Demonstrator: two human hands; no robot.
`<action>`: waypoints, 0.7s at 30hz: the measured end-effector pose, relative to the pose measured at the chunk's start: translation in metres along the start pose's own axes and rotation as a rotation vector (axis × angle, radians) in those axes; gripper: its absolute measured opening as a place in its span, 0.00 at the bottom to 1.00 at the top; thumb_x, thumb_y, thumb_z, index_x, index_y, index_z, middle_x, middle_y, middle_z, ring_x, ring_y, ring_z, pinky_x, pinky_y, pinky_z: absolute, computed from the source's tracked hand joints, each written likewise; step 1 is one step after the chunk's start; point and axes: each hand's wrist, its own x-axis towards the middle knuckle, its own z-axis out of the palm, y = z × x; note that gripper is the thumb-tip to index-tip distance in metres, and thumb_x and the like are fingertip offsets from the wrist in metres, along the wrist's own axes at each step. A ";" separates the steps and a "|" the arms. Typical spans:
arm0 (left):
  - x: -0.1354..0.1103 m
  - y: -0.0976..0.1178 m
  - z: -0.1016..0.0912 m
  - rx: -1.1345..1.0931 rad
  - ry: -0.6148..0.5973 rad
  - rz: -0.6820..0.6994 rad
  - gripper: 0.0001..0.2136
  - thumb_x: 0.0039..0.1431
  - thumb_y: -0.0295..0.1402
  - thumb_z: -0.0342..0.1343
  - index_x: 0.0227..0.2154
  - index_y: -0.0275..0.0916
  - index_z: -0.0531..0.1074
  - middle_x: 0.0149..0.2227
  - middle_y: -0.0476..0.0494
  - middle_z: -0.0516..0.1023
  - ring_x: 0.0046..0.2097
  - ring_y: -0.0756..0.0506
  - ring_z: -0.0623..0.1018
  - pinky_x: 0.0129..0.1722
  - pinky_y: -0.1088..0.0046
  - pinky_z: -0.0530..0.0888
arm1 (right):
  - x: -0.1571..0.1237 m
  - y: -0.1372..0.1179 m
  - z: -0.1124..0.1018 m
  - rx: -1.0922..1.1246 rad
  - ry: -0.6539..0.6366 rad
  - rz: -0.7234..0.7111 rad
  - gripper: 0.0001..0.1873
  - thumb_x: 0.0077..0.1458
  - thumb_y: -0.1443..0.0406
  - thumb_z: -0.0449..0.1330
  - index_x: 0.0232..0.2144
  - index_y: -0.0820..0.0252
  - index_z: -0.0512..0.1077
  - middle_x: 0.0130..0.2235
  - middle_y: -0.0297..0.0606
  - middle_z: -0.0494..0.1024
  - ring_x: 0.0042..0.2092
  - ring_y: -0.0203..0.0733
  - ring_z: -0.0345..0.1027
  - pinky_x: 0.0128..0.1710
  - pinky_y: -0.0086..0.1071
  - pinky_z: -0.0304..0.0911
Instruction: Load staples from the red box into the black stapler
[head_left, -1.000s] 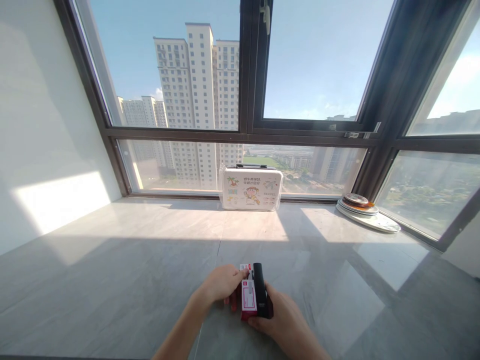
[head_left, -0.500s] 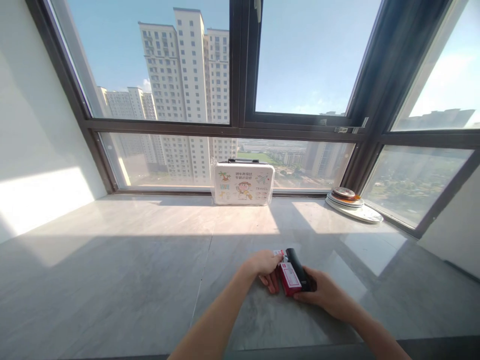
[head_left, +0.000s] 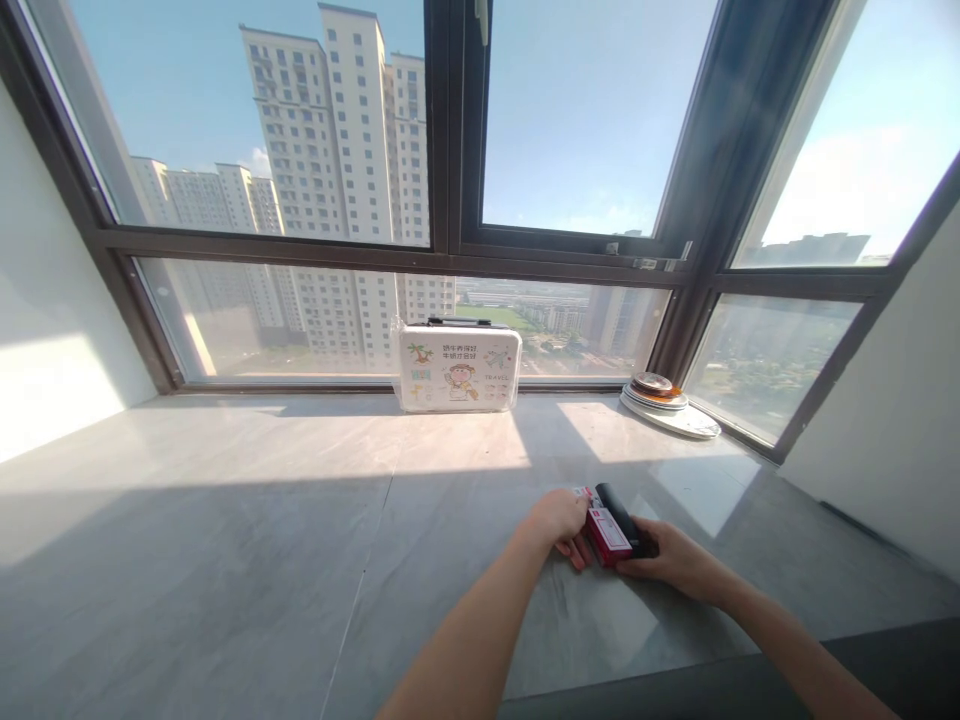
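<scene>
A small red box with a white label [head_left: 609, 532] and a black cylindrical object [head_left: 616, 508] lie side by side between my hands, low over the grey countertop [head_left: 247, 590]. My right hand [head_left: 667, 558] wraps their near right end, thumb at the box's near edge and fingers behind the black cylinder. My left hand [head_left: 561, 522] is at the box's far left side, fingers bent. Its fingertips press by a little white-and-red piece [head_left: 583, 492], whose kind is too small to tell. Part of the left fingers is hidden beneath the hand.
Against the window stands a white cartoon-printed case [head_left: 459, 372] with a dark handle, partly wrapped in clear plastic. A stack of plates [head_left: 667, 400] sits in the back right corner. Dark window frames [head_left: 360, 255] border the counter, with white walls at both sides.
The view has swung to the right, so the case and plates appear further left. Both hands, with the box and cylinder, appear slightly further right and keep nearly the same grip.
</scene>
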 end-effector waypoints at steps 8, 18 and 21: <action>-0.075 -0.050 -0.032 0.077 0.246 -0.081 0.29 0.72 0.45 0.29 0.37 0.33 0.73 0.29 0.34 0.81 0.24 0.45 0.80 0.26 0.71 0.74 | -0.050 0.056 -0.030 -0.320 0.256 0.083 0.29 0.51 0.47 0.64 0.47 0.61 0.73 0.32 0.36 0.73 0.32 0.41 0.66 0.34 0.33 0.62; -0.225 -0.128 -0.029 0.710 0.743 0.152 0.18 0.70 0.40 0.43 0.59 0.49 0.66 0.60 0.42 0.70 0.61 0.39 0.68 0.61 0.54 0.64 | -0.030 -0.022 0.133 -0.729 0.063 0.023 0.12 0.63 0.55 0.53 0.36 0.54 0.71 0.29 0.30 0.75 0.31 0.39 0.69 0.32 0.30 0.57; -0.237 -0.144 -0.028 0.763 0.785 0.068 0.23 0.71 0.45 0.41 0.65 0.51 0.60 0.68 0.46 0.61 0.68 0.39 0.59 0.66 0.51 0.58 | -0.006 -0.048 0.179 -0.698 0.079 -0.146 0.14 0.62 0.59 0.54 0.48 0.49 0.74 0.45 0.34 0.79 0.49 0.43 0.71 0.47 0.32 0.62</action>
